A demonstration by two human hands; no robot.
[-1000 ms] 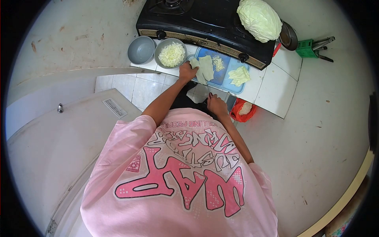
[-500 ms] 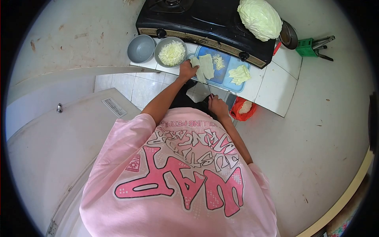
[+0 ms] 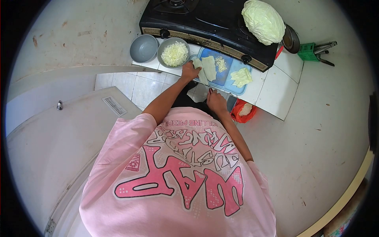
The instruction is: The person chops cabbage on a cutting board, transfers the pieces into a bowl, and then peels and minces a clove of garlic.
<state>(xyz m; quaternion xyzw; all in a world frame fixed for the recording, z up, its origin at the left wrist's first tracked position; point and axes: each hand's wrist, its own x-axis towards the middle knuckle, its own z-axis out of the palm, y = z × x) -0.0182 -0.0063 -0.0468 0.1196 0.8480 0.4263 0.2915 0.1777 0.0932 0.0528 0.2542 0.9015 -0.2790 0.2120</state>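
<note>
Pinning the cabbage leaves (image 3: 207, 69) flat on the blue cutting board (image 3: 231, 75), my left hand (image 3: 190, 71) pressed down — fingers curled over them for steadiness. Right hand (image 3: 216, 100) hung back near the counter (image 3: 276, 89) edge, closed round a knife handle — blade barely visible.

Person is wearing a loose pink T-shirt (image 3: 177, 177) with short sleeves. Large graffiti-style lettering in darker pink and white, black-outlined, is covering the chest; small print is running along the hem toward 12 o'clock. Forearms are showing bare.
</note>
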